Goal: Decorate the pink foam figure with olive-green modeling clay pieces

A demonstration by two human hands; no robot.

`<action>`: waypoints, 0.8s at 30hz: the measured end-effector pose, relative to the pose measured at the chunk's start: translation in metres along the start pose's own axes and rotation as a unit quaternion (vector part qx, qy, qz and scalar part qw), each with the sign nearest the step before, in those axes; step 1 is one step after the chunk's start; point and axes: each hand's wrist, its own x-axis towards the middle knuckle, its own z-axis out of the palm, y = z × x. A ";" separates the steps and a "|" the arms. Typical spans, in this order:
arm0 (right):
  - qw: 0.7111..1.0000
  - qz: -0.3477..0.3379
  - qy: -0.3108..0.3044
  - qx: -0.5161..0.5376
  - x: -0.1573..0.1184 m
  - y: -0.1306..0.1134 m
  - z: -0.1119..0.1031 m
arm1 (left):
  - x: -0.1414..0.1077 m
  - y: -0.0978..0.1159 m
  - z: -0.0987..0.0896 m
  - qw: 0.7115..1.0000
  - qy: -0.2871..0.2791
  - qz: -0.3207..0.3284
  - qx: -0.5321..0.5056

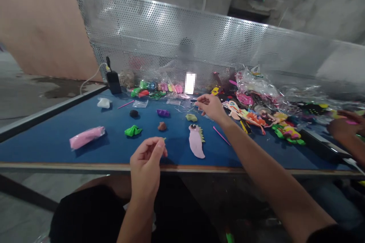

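At the table's front edge, my left hand [148,155] is closed in a pinch; a tiny yellow-green tip of clay [164,139] shows at its fingertips. My right hand [210,106] reaches over the back of the table, fingers bent and pressed together; what they hold, if anything, I cannot make out. Between my hands lies a flat pale pink clay figure [196,143] with one eye and green spikes down its right side. Just behind it sits a lump of yellow-green clay [191,117]. A purple clay tool [221,136] lies right of the figure, below my right forearm.
Purple [163,112], black [134,113], brown [162,126] and green clay lumps [133,131] are spread leftward. A wrapped pink clay roll [87,137] lies front left. Finished clay figures [248,115] and plastic bags crowd the right. Another person's hand [346,125] is far right. Perforated metal panel [171,38] behind.
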 end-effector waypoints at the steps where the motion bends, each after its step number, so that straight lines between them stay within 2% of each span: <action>1: 1.000 -0.006 -0.002 -0.013 0.002 0.006 0.003 | 0.000 -0.001 -0.001 1.000 0.003 -0.002 -0.002; 5: 0.998 -0.029 -0.002 -0.058 -0.002 0.025 0.013 | -0.001 -0.001 -0.003 1.000 0.013 -0.008 -0.006; 10: 0.995 -0.049 0.000 -0.084 -0.005 0.030 0.016 | -0.003 -0.003 -0.004 1.000 0.017 -0.005 0.007; 15: 0.994 -0.059 0.015 -0.092 -0.006 0.028 0.016 | -0.001 -0.003 -0.001 0.996 0.019 0.008 0.083; 18: 0.993 -0.063 -0.001 -0.100 -0.006 0.032 0.016 | 0.007 0.007 0.007 0.987 -0.008 0.003 0.159; 20: 0.992 -0.062 -0.023 -0.104 -0.006 0.036 0.016 | 0.019 0.015 0.017 0.965 -0.056 0.030 0.253; 21: 0.992 -0.059 -0.032 -0.104 -0.005 0.038 0.016 | 0.028 0.018 0.023 0.944 -0.089 0.052 0.314; 22: 0.993 -0.054 -0.039 -0.102 -0.005 0.040 0.015 | 0.037 0.020 0.030 0.912 -0.118 0.076 0.384; 23: 0.993 -0.047 -0.043 -0.098 -0.004 0.042 0.015 | 0.048 0.021 0.038 0.866 -0.146 0.096 0.468; 24: 0.994 -0.039 -0.043 -0.092 -0.003 0.044 0.015 | 0.059 0.021 0.047 0.845 -0.165 0.098 0.499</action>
